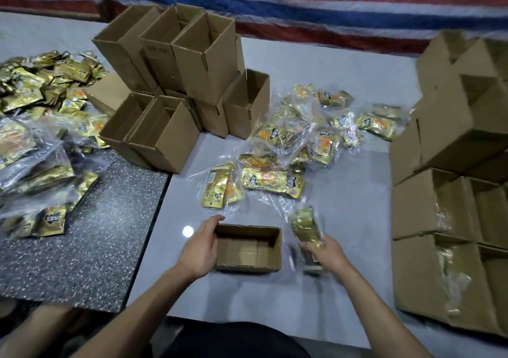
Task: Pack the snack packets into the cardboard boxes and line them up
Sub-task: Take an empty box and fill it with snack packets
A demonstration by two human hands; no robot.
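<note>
Right fingers (310,246) pinch a blurred gold packet (305,227)

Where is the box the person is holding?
In the head view the box sits low and central on the pale table, left hand holding its left wall, right hand gripping a gold packet just right of it.
</note>
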